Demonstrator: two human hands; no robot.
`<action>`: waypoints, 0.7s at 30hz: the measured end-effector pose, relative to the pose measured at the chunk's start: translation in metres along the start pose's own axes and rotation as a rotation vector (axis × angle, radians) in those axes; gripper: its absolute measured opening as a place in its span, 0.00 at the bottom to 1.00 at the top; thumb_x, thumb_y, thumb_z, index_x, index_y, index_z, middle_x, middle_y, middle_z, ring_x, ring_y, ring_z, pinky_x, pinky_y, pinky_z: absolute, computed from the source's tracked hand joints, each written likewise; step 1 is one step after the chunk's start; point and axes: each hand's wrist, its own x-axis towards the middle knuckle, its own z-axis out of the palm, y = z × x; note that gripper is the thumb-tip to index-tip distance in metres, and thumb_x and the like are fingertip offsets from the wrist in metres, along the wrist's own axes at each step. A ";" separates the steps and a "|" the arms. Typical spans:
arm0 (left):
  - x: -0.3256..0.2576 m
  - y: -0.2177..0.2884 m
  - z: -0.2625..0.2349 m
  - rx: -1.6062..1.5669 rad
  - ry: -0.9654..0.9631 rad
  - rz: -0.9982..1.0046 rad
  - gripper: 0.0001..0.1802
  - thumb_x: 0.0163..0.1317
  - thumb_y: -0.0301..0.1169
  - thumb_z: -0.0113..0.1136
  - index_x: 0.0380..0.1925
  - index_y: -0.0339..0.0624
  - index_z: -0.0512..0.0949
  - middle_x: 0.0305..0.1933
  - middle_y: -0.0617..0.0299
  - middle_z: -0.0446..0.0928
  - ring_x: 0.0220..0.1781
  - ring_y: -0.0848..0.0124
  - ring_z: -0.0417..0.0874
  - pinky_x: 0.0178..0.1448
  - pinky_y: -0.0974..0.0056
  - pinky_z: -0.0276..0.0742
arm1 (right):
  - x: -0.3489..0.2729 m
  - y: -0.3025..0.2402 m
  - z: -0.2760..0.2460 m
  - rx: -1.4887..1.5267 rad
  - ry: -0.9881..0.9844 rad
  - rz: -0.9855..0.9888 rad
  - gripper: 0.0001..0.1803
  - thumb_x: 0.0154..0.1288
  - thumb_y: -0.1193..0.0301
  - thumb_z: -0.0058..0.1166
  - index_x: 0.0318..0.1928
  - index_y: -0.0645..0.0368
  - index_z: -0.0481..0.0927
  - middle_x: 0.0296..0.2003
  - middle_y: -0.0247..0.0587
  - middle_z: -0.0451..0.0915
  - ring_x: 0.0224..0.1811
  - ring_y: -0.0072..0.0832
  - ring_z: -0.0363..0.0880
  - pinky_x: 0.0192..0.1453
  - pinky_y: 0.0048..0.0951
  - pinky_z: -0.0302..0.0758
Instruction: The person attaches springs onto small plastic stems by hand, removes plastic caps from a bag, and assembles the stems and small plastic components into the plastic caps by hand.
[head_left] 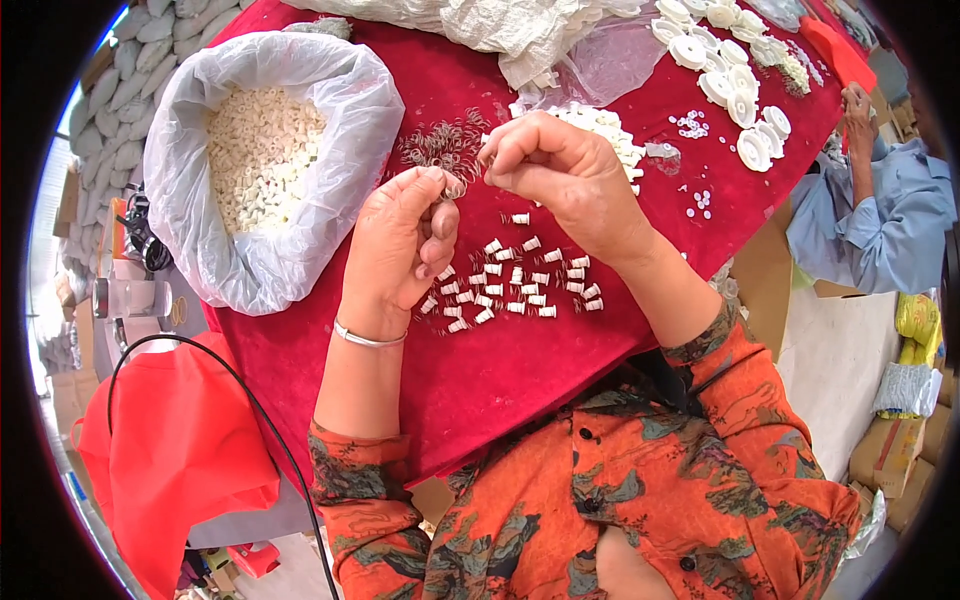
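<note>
Over the red cloth, my left hand (405,240) is closed in a pinch, with a small metal coil spring (453,188) at its thumb and fingertips. My right hand (565,175) faces it a short gap away, thumb and fingers pressed together; what they hold, if anything, is too small to make out. Just beyond my hands lies a tangled pile of metal springs (440,143). Nearer to me, many small white spool-shaped plastic pieces (490,280) are scattered, several with a spring on one end. A heap of white plastic parts (605,125) sits partly behind my right hand.
At the left stands a container lined with a clear plastic bag (345,85), full of cream-white small parts (265,150). White round discs (740,95) and small white rings (690,125) lie at the far right. A person in a blue sleeve (890,215) is beyond the table's right edge. A black cable (265,410) curves at left.
</note>
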 end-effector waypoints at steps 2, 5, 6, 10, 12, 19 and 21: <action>-0.001 -0.001 -0.003 -0.007 -0.044 -0.006 0.12 0.71 0.34 0.51 0.33 0.38 0.76 0.17 0.65 0.71 0.11 0.80 0.64 0.11 0.75 0.55 | -0.001 -0.004 0.000 0.063 0.009 0.025 0.07 0.60 0.85 0.52 0.35 0.61 0.79 0.41 0.36 0.78 0.43 0.20 0.76 0.50 0.22 0.75; 0.000 -0.006 -0.002 -0.006 -0.091 0.035 0.12 0.71 0.36 0.52 0.36 0.38 0.75 0.21 0.63 0.73 0.14 0.79 0.68 0.15 0.75 0.61 | -0.002 -0.009 0.001 0.166 0.037 0.118 0.05 0.61 0.83 0.53 0.36 0.62 0.79 0.39 0.35 0.79 0.40 0.19 0.77 0.48 0.22 0.76; 0.000 -0.006 0.001 0.004 -0.090 0.083 0.12 0.71 0.36 0.54 0.39 0.38 0.76 0.25 0.62 0.76 0.18 0.79 0.71 0.18 0.75 0.66 | -0.002 -0.010 0.001 0.163 0.038 0.157 0.05 0.61 0.82 0.53 0.37 0.61 0.79 0.37 0.34 0.79 0.39 0.19 0.78 0.46 0.21 0.76; -0.004 -0.009 0.020 0.242 -0.031 0.279 0.11 0.70 0.31 0.55 0.48 0.37 0.73 0.34 0.61 0.78 0.29 0.79 0.77 0.30 0.74 0.74 | -0.006 -0.015 0.006 0.127 0.086 0.209 0.05 0.62 0.79 0.54 0.39 0.60 0.79 0.33 0.31 0.80 0.36 0.18 0.78 0.42 0.20 0.75; -0.006 -0.014 0.025 0.617 0.011 0.587 0.17 0.65 0.23 0.58 0.54 0.37 0.71 0.40 0.61 0.79 0.36 0.79 0.78 0.34 0.75 0.75 | -0.008 -0.016 0.005 0.091 0.074 0.216 0.05 0.63 0.79 0.54 0.39 0.61 0.79 0.34 0.31 0.80 0.36 0.18 0.78 0.42 0.21 0.76; -0.011 -0.009 0.025 0.818 0.167 0.491 0.08 0.68 0.29 0.55 0.32 0.37 0.78 0.22 0.68 0.74 0.19 0.83 0.72 0.22 0.77 0.65 | -0.015 -0.024 0.006 0.125 0.123 0.139 0.04 0.61 0.80 0.55 0.36 0.61 0.79 0.32 0.31 0.79 0.33 0.16 0.77 0.38 0.18 0.76; -0.010 -0.006 0.018 0.629 0.138 0.366 0.10 0.70 0.32 0.54 0.32 0.38 0.78 0.20 0.69 0.73 0.17 0.83 0.70 0.21 0.77 0.62 | -0.016 -0.020 0.003 0.107 0.139 0.034 0.03 0.61 0.81 0.55 0.36 0.61 0.79 0.32 0.30 0.79 0.32 0.16 0.77 0.37 0.19 0.76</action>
